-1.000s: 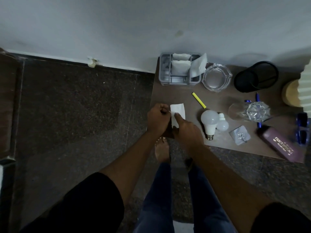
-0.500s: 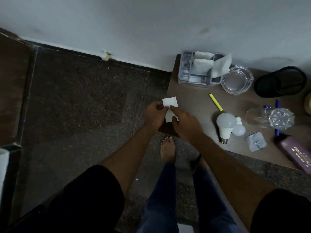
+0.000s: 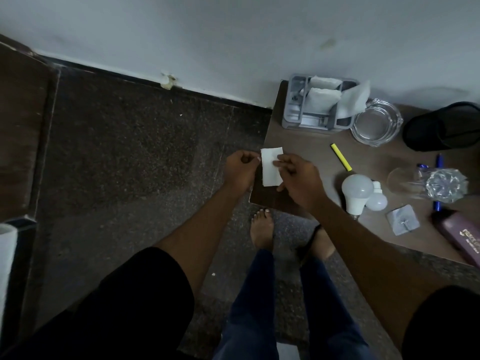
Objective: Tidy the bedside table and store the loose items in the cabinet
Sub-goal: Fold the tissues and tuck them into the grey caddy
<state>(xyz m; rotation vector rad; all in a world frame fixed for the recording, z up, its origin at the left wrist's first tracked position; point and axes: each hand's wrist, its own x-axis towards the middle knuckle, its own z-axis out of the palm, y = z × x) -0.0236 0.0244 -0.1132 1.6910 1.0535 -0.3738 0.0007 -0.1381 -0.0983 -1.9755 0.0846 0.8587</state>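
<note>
- A person stands at the left end of a brown bedside table (image 3: 306, 141), seen from above in dim light.
- Both hands hold 1 small folded white tissue (image 3: 270, 167) over the table's near left corner.
- The left hand (image 3: 240, 168) pinches the tissue's upper left edge, fingers curled together on it.
- The right hand (image 3: 298, 179) grips the tissue's right side, thumb and fingers clamped on it.
- At the table's back left corner, against the wall, sits a grey plastic organiser (image 3: 315, 106) with white folded tissues (image 3: 323, 96) standing in it.
- Just right of the organiser is a clear glass ashtray (image 3: 376, 122), then a black mesh cup (image 3: 444, 126) lying on its side.
- A yellow highlighter (image 3: 340, 156) lies between the organiser and the bulbs, apart from both hands.
- 2 white light bulbs, 1 large (image 3: 355, 192) and 1 small (image 3: 377, 199), lie touching, just right of the right wrist.
- Further right lie a clear drinking glass (image 3: 426, 183) on its side, with blue pens (image 3: 438, 162) beneath it, a small square adhesive hook (image 3: 402, 219) and a purple bottle (image 3: 462, 235) at the frame edge.
- The floor (image 3: 130, 157) is dark speckled stone; the wall (image 3: 233, 35) is pale with a dark skirting line.
- Bare feet and dark blue trousers show below the table edge.
</note>
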